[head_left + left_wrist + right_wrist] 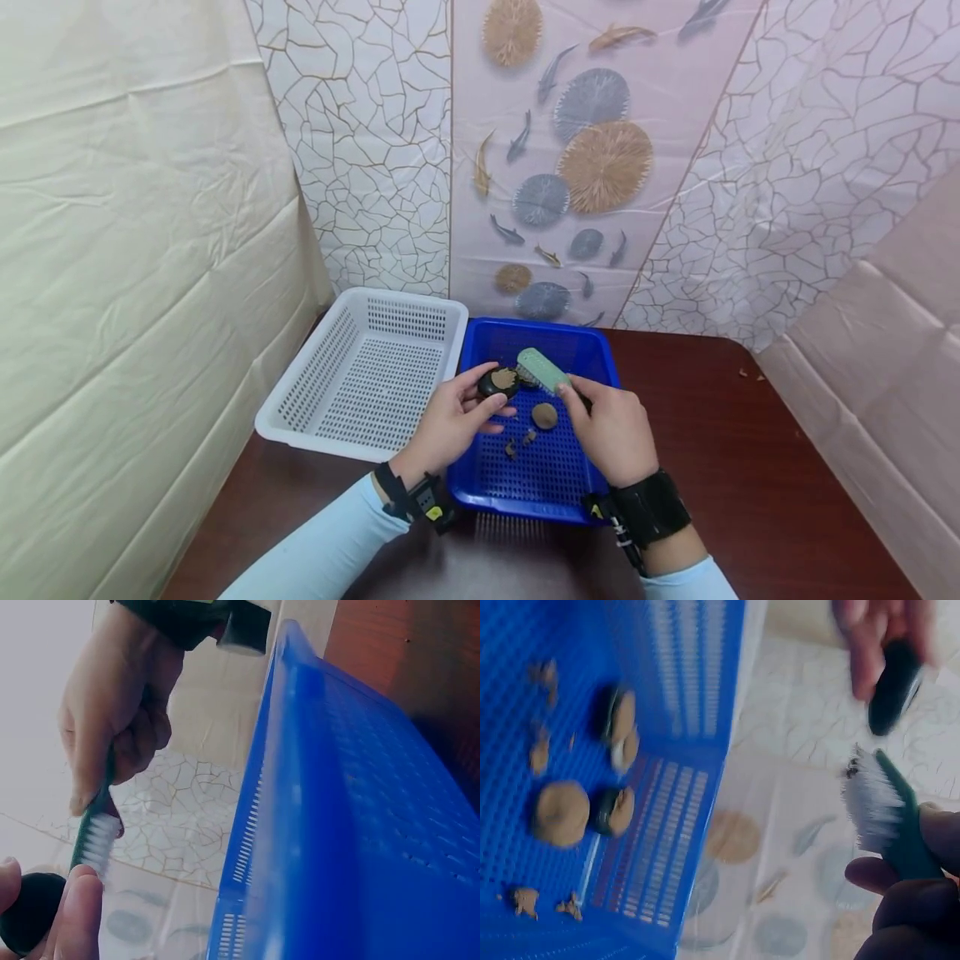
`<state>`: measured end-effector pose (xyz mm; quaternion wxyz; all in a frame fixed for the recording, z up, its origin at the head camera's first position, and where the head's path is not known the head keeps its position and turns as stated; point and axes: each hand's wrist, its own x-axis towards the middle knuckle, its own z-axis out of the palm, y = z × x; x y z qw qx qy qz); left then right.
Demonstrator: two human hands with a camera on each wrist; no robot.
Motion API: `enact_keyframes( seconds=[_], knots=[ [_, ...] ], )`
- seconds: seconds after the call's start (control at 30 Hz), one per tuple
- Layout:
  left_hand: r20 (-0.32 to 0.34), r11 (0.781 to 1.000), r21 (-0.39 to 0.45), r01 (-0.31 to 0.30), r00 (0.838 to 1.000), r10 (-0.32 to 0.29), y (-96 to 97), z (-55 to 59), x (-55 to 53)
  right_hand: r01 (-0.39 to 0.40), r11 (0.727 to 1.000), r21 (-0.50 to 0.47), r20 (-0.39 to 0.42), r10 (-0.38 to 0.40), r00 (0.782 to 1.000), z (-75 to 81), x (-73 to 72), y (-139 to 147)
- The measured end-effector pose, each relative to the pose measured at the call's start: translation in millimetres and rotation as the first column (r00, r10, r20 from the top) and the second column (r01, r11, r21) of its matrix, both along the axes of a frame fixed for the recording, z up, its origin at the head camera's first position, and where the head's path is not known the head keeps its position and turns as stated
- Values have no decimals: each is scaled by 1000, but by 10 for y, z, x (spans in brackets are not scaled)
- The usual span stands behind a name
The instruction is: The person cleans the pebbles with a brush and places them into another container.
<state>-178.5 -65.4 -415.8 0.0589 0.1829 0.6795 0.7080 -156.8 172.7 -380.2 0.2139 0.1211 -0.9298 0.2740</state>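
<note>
Left hand [450, 415]: holding one dark rounded piece [489, 388], brown-patched, above the blue basket [517, 507], toward its left edge. Right hand [617, 429]: gripping one green brush [545, 372], white bristles just beside the piece. Blue basket floor: one round brown lump [544, 416]; crumbs [511, 450] nearer the front edge. White basket [382, 375]: table's [750, 458] far-left corner.

fish-patterned backdrop [551, 158] behind reddish-brown table [727, 450]

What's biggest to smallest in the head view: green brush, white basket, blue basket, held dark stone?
1. White basket and blue basket (too alike to rank)
2. Green brush
3. Held dark stone
</note>
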Motion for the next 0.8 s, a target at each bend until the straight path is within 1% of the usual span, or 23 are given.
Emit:
enact_keyframes(
  seconds=[0.03,0.1,0.17,0.2,0.23,0.33,0.4,0.47,0.53,0.6,0.63,0.73,0.8],
  knots=[
    [-2,1000,-5,-4,1000,4,-2,-4,-1,4,1000,-6,-10,-4,1000,1,4,6],
    [-4,1000,-1,-8,1000,8,-5,-13,-6,-28,999,-34,-17,27,999,2,16,7],
    [-7,1000,7,-3,1000,3,-4,-13,-9,-71,996,-56,6,71,997,-3,26,-3],
    [-9,1000,11,0,1000,0,-3,-13,-10,-80,995,-57,20,82,996,-7,26,-7],
    [-9,1000,12,4,1000,-4,-1,-12,-11,-79,996,-50,27,81,996,-16,21,-9],
    [4,1000,-5,6,1000,-6,-3,-19,-4,-23,1000,-5,28,23,999,-39,8,0],
    [10,1000,-17,0,1000,0,-8,-35,-5,4,1000,-1,14,-4,1000,-41,7,9],
    [13,1000,-24,-2,1000,2,-12,-47,-13,-19,1000,-25,1,19,1000,-33,17,7],
    [9,1000,-19,0,1000,1,-12,-53,-27,-69,996,-59,21,71,997,-31,23,-5],
    [2,1000,-11,0,1000,0,-8,-50,-39,-87,994,-63,50,90,995,-42,20,-12],
    [-1,1000,-10,-1,1000,1,-6,-49,-43,-81,995,-52,53,83,995,-49,15,-11],
    [-3,1000,-11,-7,1000,7,-12,-56,-44,-24,1000,-5,39,24,999,-62,4,9],
    [-10,1000,-18,-7,1000,7,-21,-71,-49,-22,1000,-12,25,22,999,-41,15,11]
  ],
)
